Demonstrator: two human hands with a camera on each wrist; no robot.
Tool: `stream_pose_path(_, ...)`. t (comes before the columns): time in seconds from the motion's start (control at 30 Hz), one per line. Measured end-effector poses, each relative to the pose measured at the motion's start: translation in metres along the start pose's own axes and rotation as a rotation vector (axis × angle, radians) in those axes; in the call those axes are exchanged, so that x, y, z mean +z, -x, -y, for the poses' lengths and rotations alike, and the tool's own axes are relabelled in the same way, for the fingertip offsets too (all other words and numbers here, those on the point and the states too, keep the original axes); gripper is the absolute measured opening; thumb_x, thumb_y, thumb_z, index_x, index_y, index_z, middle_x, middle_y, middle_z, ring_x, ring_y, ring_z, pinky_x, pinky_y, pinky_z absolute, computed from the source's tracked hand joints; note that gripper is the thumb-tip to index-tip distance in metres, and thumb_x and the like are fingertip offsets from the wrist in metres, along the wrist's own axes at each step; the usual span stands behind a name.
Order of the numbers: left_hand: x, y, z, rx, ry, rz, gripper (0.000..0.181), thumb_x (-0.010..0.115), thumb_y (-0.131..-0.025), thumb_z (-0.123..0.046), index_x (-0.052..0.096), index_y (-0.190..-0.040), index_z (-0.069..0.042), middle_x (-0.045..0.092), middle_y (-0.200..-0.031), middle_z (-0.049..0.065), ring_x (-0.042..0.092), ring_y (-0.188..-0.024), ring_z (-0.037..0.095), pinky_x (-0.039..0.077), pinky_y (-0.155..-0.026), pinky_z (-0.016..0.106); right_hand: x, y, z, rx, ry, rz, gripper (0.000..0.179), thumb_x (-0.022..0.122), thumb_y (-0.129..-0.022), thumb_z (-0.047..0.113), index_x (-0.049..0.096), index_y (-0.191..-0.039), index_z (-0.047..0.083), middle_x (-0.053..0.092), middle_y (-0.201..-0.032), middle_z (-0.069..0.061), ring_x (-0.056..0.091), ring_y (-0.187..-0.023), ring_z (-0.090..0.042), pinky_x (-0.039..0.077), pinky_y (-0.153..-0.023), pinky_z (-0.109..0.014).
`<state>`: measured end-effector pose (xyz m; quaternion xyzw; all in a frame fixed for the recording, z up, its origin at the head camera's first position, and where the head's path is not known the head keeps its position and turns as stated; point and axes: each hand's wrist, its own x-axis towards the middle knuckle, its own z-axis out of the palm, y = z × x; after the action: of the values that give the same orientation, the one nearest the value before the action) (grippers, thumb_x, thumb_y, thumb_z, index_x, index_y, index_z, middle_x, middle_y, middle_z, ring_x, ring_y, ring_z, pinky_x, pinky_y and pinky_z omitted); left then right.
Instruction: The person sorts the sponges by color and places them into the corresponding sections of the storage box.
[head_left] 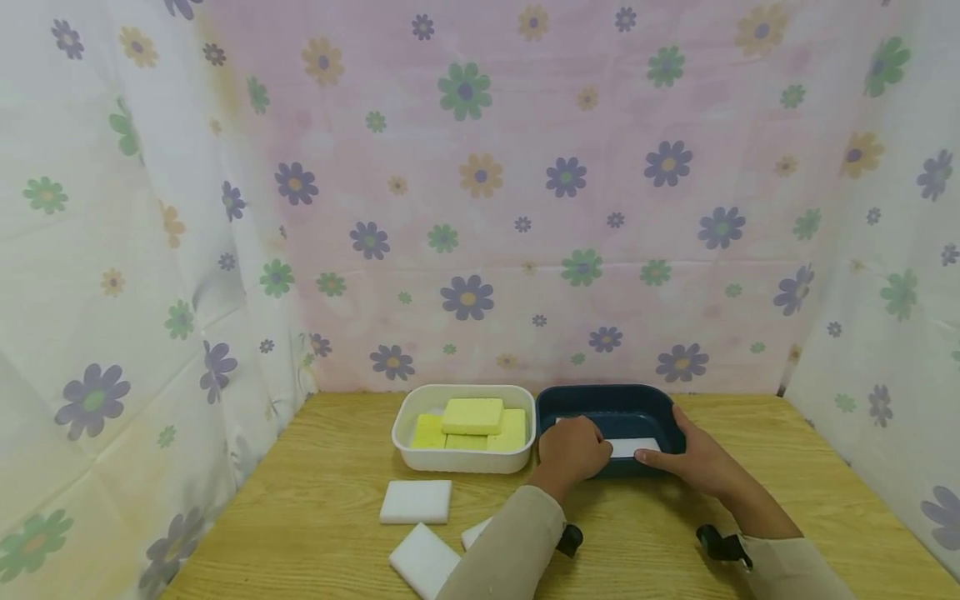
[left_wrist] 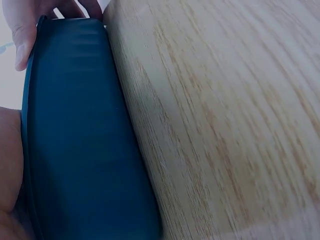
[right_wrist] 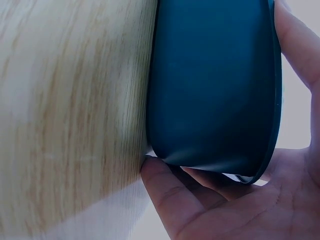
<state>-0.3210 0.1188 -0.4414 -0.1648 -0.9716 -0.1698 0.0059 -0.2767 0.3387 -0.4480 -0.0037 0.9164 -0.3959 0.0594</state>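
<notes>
The right hand [head_left: 701, 458] grips the right end of a dark blue tray [head_left: 607, 396], thumb over the near rim and fingers around the outside. In the right wrist view, its fingers [right_wrist: 175, 195] wrap the tray's end. My left hand [head_left: 573, 450] reaches over the near rim into the tray's left part, its fingers curled down. A white edge shows beside it, apparently a sponge in its grasp; the fingertips are hidden. Another white sponge [head_left: 633, 447] lies in the tray to the right of this hand.
A white tray [head_left: 465, 461] holding several yellow sponges [head_left: 472, 415] adjoins the blue one on the left. White sponges [head_left: 416, 502] lie on the wooden table [head_left: 315, 500] in front, one partly behind the left sleeve [head_left: 510, 546]. Flowered cloth [head_left: 525, 208] hangs behind and at both sides.
</notes>
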Motion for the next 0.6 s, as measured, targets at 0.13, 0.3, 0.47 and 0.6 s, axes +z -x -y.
stream_pose_path(0.13, 0.001, 0.001, 0.003, 0.019, 0.06, -0.043, 0.028, 0.067, -0.095, -0.034, 0.073, -0.068, -0.03, 0.061, -0.063, -0.014, 0.053, -0.058, 0.008, 0.044, -0.051, 0.03, 0.001, 0.0, 0.001, -0.002, 0.002, 0.0, 0.128, 0.073, -0.091, 0.059, -0.015, -0.162, 0.0, -0.001, -0.167, -0.037, 0.011, -0.149, -0.062, 0.028, -0.112, -0.076)
stream_pose_path(0.3, -0.001, 0.002, 0.013, 0.089, 0.251, -0.114, 0.009, 0.072, -0.094, -0.026, 0.08, -0.09, -0.027, 0.068, -0.081, -0.016, 0.056, -0.066, 0.002, 0.048, -0.059, 0.024, 0.003, 0.0, 0.003, -0.007, 0.0, 0.006, 0.127, 0.073, -0.092, 0.057, -0.015, -0.162, -0.002, -0.001, -0.166, -0.038, 0.011, -0.15, -0.062, 0.028, -0.112, -0.076)
stream_pose_path(0.47, -0.015, 0.006, 0.021, 0.179, 0.398, -0.101, 0.01, 0.074, -0.095, -0.022, 0.078, -0.104, -0.019, 0.067, -0.094, -0.011, 0.056, -0.081, 0.004, 0.052, -0.074, 0.023, 0.001, 0.0, 0.002, 0.005, 0.01, 0.009, 0.127, 0.072, -0.092, 0.058, -0.015, -0.162, -0.002, 0.0, -0.166, -0.039, 0.012, -0.149, -0.063, 0.027, -0.112, -0.076)
stream_pose_path(0.6, -0.026, 0.012, 0.027, 0.247, 0.382, -0.093, 0.015, 0.076, -0.095, -0.025, 0.077, -0.109, -0.021, 0.065, -0.105, -0.01, 0.061, -0.096, 0.01, 0.053, -0.083, 0.024, 0.0, 0.001, 0.002, 0.014, 0.015, 0.01, 0.128, 0.072, -0.091, 0.06, -0.016, -0.162, -0.001, 0.001, -0.165, -0.039, 0.012, -0.148, -0.064, 0.026, -0.111, -0.078)
